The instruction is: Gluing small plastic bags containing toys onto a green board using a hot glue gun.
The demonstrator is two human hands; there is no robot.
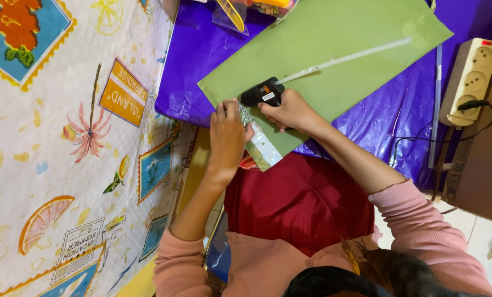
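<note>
My right hand [291,110] grips a black glue gun [261,92] with a long clear glue stick [345,57] jutting out of its back. The gun's tip points at the near left edge of a green paper sheet [334,33] lying on a purple plastic table cover [196,55]. My left hand [227,132] presses flat on a clear plastic strip [261,144] along that edge of the sheet, right beside the gun's tip. Both forearms wear pink sleeves, and a red skirt is below them.
A beige power strip [471,74] with a black plug and cable sits at the right. A spare clear glue stick [436,104] lies on the purple cover. A patterned cloth [64,137] with fruit and stamp pictures fills the left. Plastic packets [240,14] lie at the top.
</note>
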